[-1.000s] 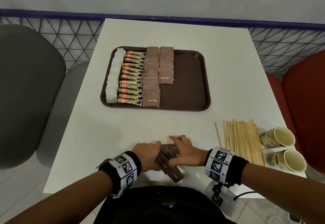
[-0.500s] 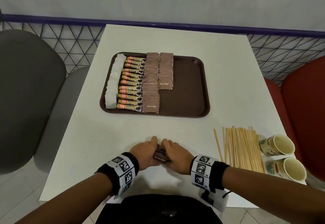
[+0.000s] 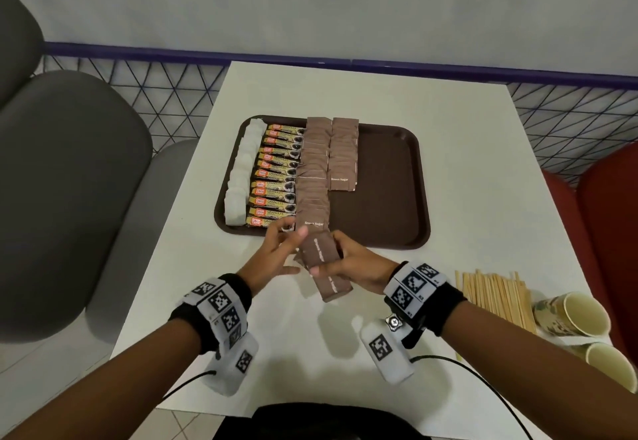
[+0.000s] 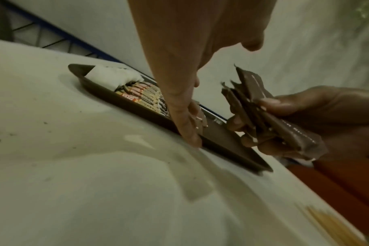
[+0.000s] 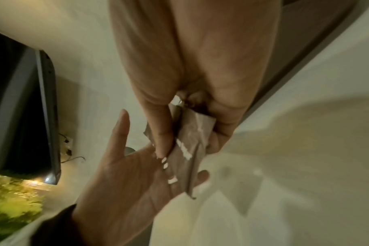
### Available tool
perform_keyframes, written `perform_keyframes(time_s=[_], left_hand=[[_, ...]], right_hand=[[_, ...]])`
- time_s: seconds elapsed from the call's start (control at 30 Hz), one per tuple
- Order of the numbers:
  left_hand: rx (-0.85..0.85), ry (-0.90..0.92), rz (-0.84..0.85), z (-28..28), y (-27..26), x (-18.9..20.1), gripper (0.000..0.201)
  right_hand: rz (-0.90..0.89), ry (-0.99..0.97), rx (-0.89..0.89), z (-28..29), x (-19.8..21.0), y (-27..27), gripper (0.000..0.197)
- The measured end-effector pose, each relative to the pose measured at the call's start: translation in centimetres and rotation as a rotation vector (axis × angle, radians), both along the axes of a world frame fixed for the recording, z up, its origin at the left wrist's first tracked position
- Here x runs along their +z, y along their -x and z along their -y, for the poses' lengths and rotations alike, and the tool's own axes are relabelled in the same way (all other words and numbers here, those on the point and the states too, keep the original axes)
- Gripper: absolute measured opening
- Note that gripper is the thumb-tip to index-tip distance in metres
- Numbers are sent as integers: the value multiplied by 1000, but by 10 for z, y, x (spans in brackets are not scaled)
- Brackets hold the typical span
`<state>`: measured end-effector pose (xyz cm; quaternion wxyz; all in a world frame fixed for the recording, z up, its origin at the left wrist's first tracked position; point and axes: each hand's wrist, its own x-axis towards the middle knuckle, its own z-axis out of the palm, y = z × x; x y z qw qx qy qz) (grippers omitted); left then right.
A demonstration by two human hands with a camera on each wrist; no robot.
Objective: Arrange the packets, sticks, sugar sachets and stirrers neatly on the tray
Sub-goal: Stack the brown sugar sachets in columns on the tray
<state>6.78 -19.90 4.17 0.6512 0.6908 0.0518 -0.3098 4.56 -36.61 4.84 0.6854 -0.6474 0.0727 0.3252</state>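
Observation:
On the white table lies a brown tray (image 3: 386,198). It holds a column of white packets (image 3: 241,177), a column of coffee sticks (image 3: 276,180) and two columns of brown sugar sachets (image 3: 314,177), the right one shorter. Just in front of the tray my right hand (image 3: 352,263) grips a fanned stack of brown sugar sachets (image 3: 322,256) above the table. My left hand (image 3: 276,253) is beside it, fingers straight, palm facing the stack. The right wrist view shows the stack (image 5: 190,149) pinched between thumb and fingers, its end against the left hand (image 5: 126,174).
Wooden stirrers (image 3: 497,294) lie loose at the table's right front. Two paper cups (image 3: 573,315) lie on their sides beside them. A grey chair (image 3: 69,198) stands left and a red chair (image 3: 607,232) right. The tray's right half is bare.
Both hands rose from the table's near edge and moved forward to the tray's front rim with the sachet stack. The left hand has let go and straightened its fingers.

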Motion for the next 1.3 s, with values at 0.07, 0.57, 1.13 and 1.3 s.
perform_keyframes(time_s=[0.07,0.57,1.13,1.3], left_hand=[[-20,94,-162,2,-4,6,79],[-61,443,-428,-10,-8,13,55],[147,402,-266,0,-18,0,50],[145,432,-342,1,-24,1,41]], right_hand=[[24,-80,28,-9,5,-8,56],[419,584,220,-21,-1,-32,68],[174,3,-235,-15,-28,-23,24],[226,23,-322,-7,-26,-29,21]])
